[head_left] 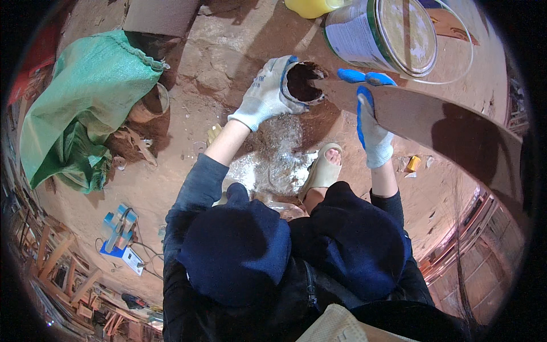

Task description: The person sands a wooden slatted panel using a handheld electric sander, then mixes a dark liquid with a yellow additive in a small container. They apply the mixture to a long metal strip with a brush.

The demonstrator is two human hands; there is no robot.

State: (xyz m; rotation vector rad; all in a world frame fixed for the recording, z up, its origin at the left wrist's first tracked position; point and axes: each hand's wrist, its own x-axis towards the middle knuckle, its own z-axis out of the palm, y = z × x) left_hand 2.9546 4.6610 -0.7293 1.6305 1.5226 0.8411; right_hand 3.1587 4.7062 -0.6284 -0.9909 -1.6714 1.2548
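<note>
From the left, your left hand (268,88), in a pale glove, is holding the rough brown pot (298,82), its fingers curling around the outside while the dark mouth is facing right. Your right hand (375,131) is pinching the long brown plank (456,122) near its end, fingers over the far edge and thumb on the near side. That end is meeting the pot's rim; whether it is reaching inside, you cannot tell from here. With so much plank running off to the right, its weight could be twisting your grip and knocking the rim, perhaps chipping it; a slip could be dropping either piece toward your open sandal (319,176). Beneath, the reddish earthen floor (194,122) is showing a white powdery patch (270,151) between hands and feet. Around you, a green sack (85,102) is slumping at left above a timber heap (62,262), a lidded bucket (356,37) is standing beyond the plank, and a yellow scrap (413,164) is lying at right.
</note>
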